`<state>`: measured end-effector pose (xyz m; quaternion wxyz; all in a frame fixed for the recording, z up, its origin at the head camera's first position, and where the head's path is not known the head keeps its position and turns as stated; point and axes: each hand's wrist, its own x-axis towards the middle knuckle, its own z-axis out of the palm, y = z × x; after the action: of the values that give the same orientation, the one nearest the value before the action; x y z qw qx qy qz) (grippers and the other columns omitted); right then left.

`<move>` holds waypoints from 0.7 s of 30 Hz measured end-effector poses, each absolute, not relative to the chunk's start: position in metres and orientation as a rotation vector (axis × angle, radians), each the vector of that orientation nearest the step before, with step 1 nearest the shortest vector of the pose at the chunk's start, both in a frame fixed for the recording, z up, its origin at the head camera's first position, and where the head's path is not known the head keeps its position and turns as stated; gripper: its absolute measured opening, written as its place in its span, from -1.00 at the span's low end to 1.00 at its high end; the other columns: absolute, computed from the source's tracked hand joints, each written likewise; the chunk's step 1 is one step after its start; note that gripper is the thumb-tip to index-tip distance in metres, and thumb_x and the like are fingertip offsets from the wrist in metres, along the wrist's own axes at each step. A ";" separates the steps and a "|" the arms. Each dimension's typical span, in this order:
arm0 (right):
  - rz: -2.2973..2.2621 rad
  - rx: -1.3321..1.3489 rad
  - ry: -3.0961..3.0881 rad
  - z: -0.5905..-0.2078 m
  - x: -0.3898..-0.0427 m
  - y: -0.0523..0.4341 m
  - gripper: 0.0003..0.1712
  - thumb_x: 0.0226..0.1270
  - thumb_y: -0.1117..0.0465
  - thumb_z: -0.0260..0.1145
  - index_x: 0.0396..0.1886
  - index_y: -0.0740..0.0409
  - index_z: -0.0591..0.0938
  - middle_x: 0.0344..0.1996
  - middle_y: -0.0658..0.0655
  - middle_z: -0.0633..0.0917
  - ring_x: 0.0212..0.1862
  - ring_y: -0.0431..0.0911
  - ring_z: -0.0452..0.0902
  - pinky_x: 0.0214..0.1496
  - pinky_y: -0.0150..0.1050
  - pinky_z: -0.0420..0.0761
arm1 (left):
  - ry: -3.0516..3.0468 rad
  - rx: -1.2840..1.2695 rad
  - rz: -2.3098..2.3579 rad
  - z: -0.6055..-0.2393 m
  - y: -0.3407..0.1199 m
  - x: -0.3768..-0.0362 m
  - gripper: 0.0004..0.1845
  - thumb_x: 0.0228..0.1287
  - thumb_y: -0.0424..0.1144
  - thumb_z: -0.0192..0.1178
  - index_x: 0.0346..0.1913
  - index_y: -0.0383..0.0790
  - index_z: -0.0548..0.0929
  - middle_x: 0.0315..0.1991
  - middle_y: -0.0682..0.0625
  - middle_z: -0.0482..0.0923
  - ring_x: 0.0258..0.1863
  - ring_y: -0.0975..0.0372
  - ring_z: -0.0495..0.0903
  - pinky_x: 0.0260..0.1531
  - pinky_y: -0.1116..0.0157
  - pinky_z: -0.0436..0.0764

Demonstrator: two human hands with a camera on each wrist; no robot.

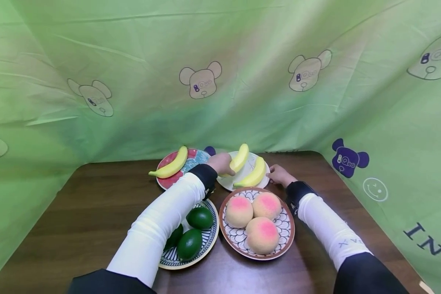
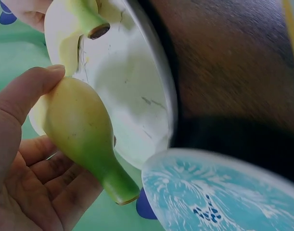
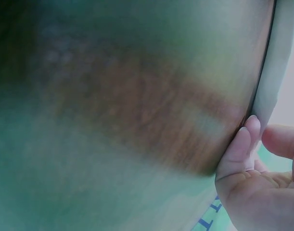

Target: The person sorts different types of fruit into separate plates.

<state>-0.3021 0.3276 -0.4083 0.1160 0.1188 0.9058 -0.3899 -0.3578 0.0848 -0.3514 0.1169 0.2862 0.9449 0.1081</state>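
Presently we are listing what lies before us:

- left hand [image 1: 220,163]: we are gripping a banana [image 1: 239,157] with thumb and curled fingers round its lower half; we are holding it over the white plate [image 1: 226,182], its tip pointing up and away from us; the left wrist view is showing the thumb [image 2: 21,94] lying along the fruit's side and the green stem end [image 2: 119,188] jutting past the palm
- second banana [image 1: 255,173]: it is lying on the same white plate, just beside the held one; whether the two are touching we cannot tell
- right hand [image 1: 279,174]: we are resting it at the right edge of the white plate; in the right wrist view the fingertips [image 3: 247,139] are touching the rim [image 3: 268,86], fingers only lightly bent and closing on nothing
- third banana [image 1: 170,165]: it is lying alone on the red and blue plate [image 1: 197,156], left of the white plate
- patterned plate [image 1: 286,234]: it is carrying three peaches [image 1: 255,218], packed together, nearest us on the right
- blue-striped plate [image 1: 209,241]: it is carrying dark green avocados [image 1: 194,228], partly hidden under our left sleeve [image 1: 161,226]
- wooden table [image 1: 92,212]: it is bearing all four plates; a green cloth with bear prints [image 1: 202,81] is hanging behind
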 end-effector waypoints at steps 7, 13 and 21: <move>-1.154 0.348 2.645 -0.408 -0.301 0.328 -0.63 0.55 0.33 0.09 0.16 0.55 0.35 -0.36 0.15 0.47 -0.40 -0.19 0.41 -0.35 -0.44 0.48 | 2.752 0.880 0.295 -0.344 0.090 -0.339 -0.71 0.21 -0.14 0.38 -0.37 -0.13 0.44 -0.41 0.06 0.40 -0.39 0.23 0.36 -0.35 0.37 0.34; -1.140 0.335 2.661 -0.407 -0.304 0.328 -0.63 0.55 0.33 0.09 0.16 0.54 0.36 -0.39 0.13 0.47 -0.36 -0.17 0.42 -0.32 -0.43 0.47 | 2.756 0.907 0.229 -0.349 0.094 -0.337 -0.66 0.20 -0.12 0.39 -0.43 -0.10 0.39 -0.40 0.06 0.41 -0.37 0.22 0.36 -0.29 0.35 0.38; -1.158 0.352 2.649 -0.411 -0.306 0.330 -0.61 0.54 0.32 0.11 0.17 0.55 0.35 -0.40 0.13 0.47 -0.37 -0.15 0.43 -0.32 -0.41 0.49 | 2.747 0.917 0.167 -0.363 0.104 -0.344 -0.62 0.19 -0.09 0.42 -0.49 -0.07 0.37 -0.40 0.05 0.45 -0.37 0.22 0.40 -0.31 0.33 0.40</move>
<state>-0.3057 0.3298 -0.4111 0.1142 0.1200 0.9036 -0.3950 -0.3445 0.1040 -0.3634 0.1202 0.3139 0.9401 0.0571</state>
